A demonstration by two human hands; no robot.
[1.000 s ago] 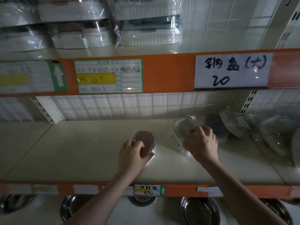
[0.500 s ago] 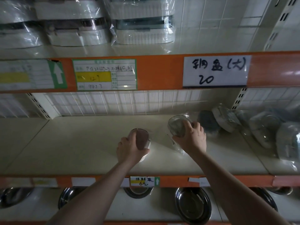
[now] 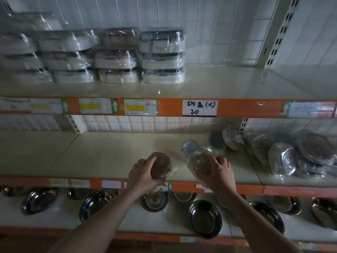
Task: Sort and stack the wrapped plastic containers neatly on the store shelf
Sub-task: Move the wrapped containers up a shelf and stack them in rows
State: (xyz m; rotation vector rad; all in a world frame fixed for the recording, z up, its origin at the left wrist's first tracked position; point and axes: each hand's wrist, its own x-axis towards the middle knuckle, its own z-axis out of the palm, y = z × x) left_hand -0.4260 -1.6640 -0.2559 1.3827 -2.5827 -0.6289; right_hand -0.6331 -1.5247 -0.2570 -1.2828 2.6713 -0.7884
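1. The left hand (image 3: 141, 173) has its grip curled round a brown-lidded wrapped container (image 3: 160, 166) at the front of the middle shelf (image 3: 91, 154).
2. The right hand (image 3: 218, 172) grips a clear wrapped container (image 3: 199, 161); both look light and stiff, but the film is likely slippery, so hold the rims.
3. A loose pile of wrapped containers (image 3: 291, 154) crowds the right.

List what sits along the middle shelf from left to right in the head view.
Left hand holding a brown-lidded container → right hand holding a clear wrapped container → dark round lid → pile of wrapped containers.
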